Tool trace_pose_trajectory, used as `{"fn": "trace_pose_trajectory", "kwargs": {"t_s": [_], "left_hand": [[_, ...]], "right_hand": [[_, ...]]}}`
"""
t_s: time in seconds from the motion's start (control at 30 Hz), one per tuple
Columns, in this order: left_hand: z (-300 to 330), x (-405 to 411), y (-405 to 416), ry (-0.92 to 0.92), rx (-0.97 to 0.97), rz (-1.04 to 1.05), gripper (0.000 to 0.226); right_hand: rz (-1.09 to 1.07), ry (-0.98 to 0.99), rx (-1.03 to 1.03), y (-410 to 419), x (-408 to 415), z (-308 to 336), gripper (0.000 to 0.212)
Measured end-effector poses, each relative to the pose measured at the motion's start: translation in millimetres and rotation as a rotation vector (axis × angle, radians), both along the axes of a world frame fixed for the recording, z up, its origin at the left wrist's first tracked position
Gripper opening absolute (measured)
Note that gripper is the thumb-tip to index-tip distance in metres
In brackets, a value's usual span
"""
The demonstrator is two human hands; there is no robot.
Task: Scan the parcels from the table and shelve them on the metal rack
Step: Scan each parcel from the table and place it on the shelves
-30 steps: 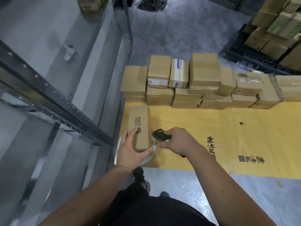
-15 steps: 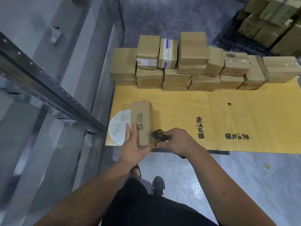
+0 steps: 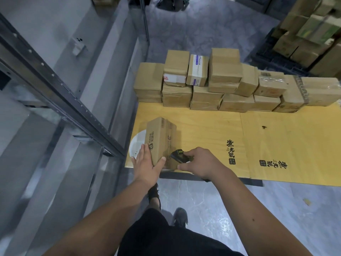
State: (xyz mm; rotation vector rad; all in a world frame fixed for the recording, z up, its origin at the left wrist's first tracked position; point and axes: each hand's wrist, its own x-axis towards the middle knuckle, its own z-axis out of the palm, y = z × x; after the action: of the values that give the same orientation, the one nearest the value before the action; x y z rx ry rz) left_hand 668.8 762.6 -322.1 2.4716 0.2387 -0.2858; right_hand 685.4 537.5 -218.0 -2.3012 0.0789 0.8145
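- The metal rack (image 3: 60,93) is being seen at the far left, beside the bench (image 3: 212,126).
- The parcel (image 3: 160,141), long axis running away from the person, is being held near the bench's front left corner by the left hand (image 3: 147,163), fingers and thumb clasping it.
- A black scanner (image 3: 179,156) is being gripped by the right hand (image 3: 201,163), aimed at the parcel.
- Stacked boxes (image 3: 221,85) are being kept along the far edge.

Both forearms are seen bare, with no sleeves, watch or gloves in view on the left hand (image 3: 145,166) or the right hand (image 3: 203,164). Black shorts (image 3: 166,235) are worn. Dark shoes (image 3: 180,218) are seen below on the feet.
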Motion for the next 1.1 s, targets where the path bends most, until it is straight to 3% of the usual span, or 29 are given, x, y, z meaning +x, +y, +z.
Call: {"fn": "trace_pose_trajectory", "kwargs": {"t_s": [0.23, 0.37, 0.47, 0.63, 0.77, 1.1], "left_hand": [[-11, 8, 12, 0.089, -0.352, 0.085, 0.07], [-5, 10, 14, 0.142, -0.373, 0.061, 0.061], [-2, 9, 13, 0.065, -0.396, 0.042, 0.056], [-9, 16, 25, -0.007, -0.521, 0.215, 0.044], [-8, 25, 38, 0.006, -0.518, 0.338, 0.045], [-1, 26, 55, 0.067, -0.397, 0.358, 0.043]], "right_hand": [[0.005, 0.02, -0.02, 0, 5, 2, 0.072], [-0.035, 0.054, -0.015, -2, 5, -1, 0.069], [-0.044, 0.067, -0.014, -3, 5, -4, 0.066], [-0.037, 0.062, -0.02, -5, 8, -1, 0.06], [-0.021, 0.047, -0.007, -3, 13, -1, 0.055], [0.085, 0.01, -0.014, 23, 27, -3, 0.05]]}}
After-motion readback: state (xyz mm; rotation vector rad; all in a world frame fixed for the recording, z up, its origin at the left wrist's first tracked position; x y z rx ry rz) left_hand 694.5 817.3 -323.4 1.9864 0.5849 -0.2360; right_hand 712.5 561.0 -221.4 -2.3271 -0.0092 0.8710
